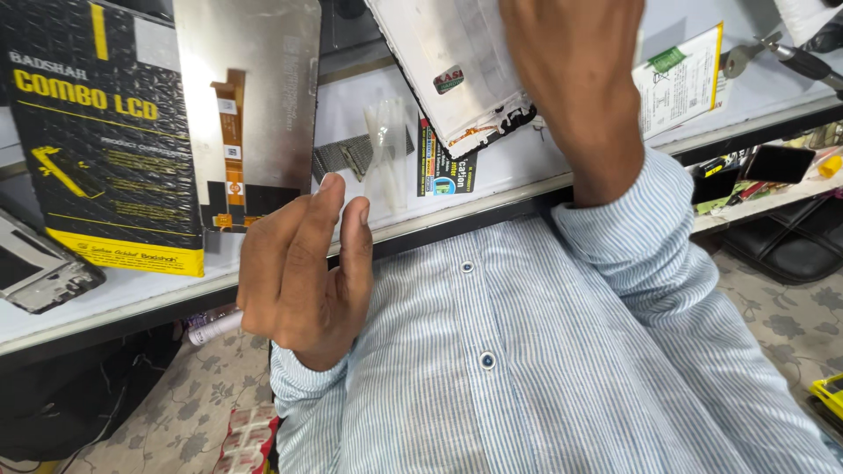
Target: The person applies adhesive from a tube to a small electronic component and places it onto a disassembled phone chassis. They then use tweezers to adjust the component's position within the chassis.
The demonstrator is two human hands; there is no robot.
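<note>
Head view, looking down over a striped blue shirt (527, 351) toward a white bench (105, 303). The right hand (575, 79), at about 1 o'clock in the frame, lies over a phone display panel (439, 61) whose pale back faces up; the panel is tilted, its lower edge with an orange flex strip touching the bench. The right fingers are out of view past the top edge, so whether they grip the panel cannot be told. The left hand (303, 272), at about 8 o'clock, hovers in front of the bench edge with its fingers loosely spread and holding nothing. Just beyond it, at 11 o'clock, a second display panel (250, 96) with an orange flex cable stands beside a black and yellow box (105, 132). A phone frame (39, 272) lies at 9 o'clock. Between the two panels lie a clear plastic strip (386, 149) and a printed sticker (443, 171). A white card (680, 79) rests at 2 o'clock, with metal tools (781, 53) beyond it.
</note>
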